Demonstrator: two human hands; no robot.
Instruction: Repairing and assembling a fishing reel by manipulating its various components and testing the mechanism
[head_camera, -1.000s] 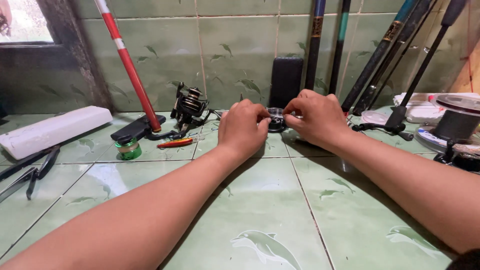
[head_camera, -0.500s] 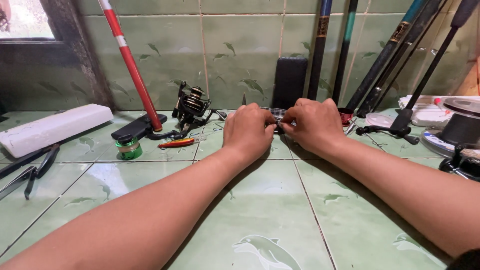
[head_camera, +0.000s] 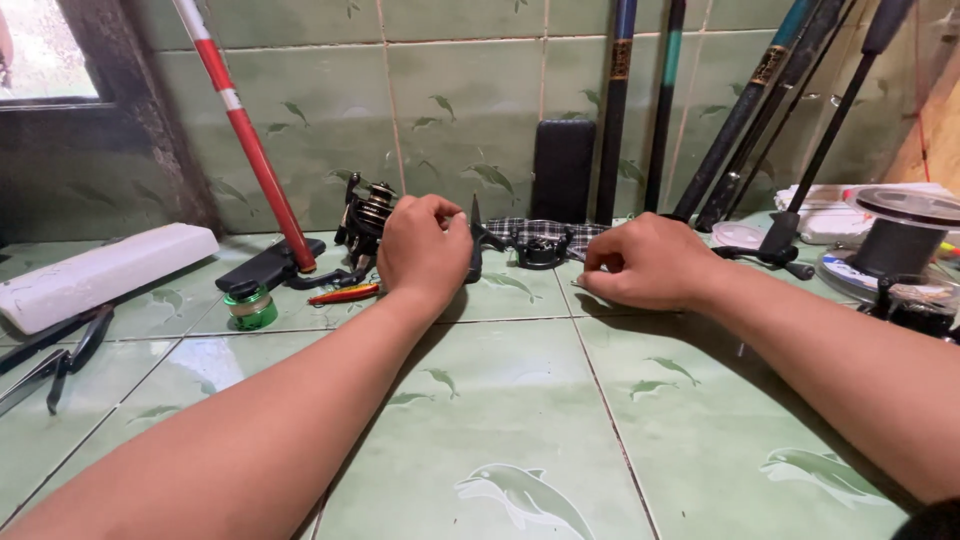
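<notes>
At the frame's centre, the left hand (head_camera: 425, 250) is gripping a dark, pointed metal tool (head_camera: 474, 245) beside a small black reel part (head_camera: 541, 250), while the right hand (head_camera: 648, 262) is resting with fingertips pinched together on the green tiled counter (head_camera: 480, 420).

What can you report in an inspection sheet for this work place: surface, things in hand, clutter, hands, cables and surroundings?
Surface: green tiled counter with dolphin pattern.
Job's things: dark pointed tool, held upright; small black reel part on checked cloth.
Clutter: fishing reel, green spool, red lure, pliers, white block, large line spool.
Hands: left hand closed on the tool; right hand pinching at the tile, contents hidden.
Cables: nothing seen.
Surroundings: tiled wall, red-white rod, dark rods, window at left.
</notes>
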